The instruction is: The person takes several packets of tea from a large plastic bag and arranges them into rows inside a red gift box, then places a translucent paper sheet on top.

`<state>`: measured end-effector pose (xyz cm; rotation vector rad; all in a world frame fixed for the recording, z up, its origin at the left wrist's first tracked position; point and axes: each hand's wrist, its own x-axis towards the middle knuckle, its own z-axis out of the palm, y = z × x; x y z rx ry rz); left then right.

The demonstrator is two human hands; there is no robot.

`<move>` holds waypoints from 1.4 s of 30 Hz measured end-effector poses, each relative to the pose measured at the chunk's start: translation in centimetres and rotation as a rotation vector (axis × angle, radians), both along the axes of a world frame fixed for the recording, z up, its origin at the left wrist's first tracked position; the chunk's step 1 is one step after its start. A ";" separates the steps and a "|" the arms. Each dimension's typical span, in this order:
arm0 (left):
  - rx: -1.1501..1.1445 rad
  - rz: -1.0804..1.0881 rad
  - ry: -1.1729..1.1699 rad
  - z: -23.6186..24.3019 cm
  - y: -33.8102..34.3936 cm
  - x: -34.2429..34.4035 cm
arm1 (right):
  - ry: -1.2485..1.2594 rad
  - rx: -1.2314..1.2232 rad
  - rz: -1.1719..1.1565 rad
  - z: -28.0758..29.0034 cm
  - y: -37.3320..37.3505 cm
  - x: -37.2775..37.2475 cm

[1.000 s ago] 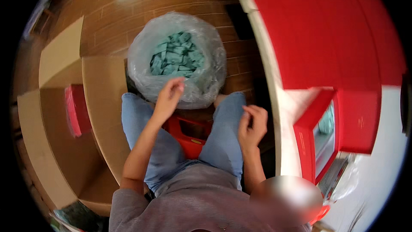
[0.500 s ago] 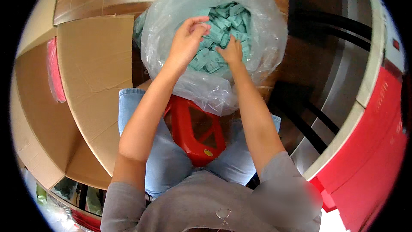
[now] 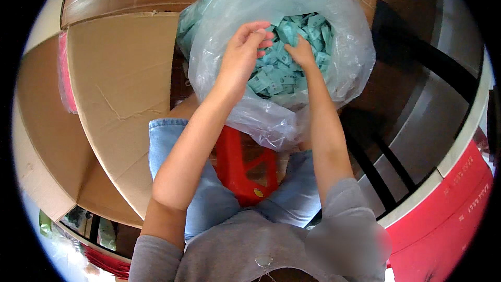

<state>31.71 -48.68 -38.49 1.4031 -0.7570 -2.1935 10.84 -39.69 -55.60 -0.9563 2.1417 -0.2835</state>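
Now right hand [image 3: 301, 53] has dropped among green packets [image 3: 279, 77] inside the plastic bag [image 3: 357, 65], so they're within reach; its grip, can't tell; left hand [image 3: 244, 51] half-curled, seemingly empty, over bag's left side

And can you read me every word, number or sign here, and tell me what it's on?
None are clear enough to read:
Small green packets: dark print, too small.
Yellow oval label on the red plastic stool: too small.
Red surface at the right: pale marks, too small and blurred.
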 end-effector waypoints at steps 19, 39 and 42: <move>0.569 -0.313 0.337 3.5 2.3 0.0 | 0.199 -0.504 0.671 25.3 5.0 6.5; 0.091 -0.713 0.388 2.7 4.5 -1.3 | 0.280 -0.534 0.171 24.5 2.8 5.4; 0.051 -0.675 0.408 2.7 4.6 -1.2 | -0.026 -0.580 -0.142 23.2 2.8 4.8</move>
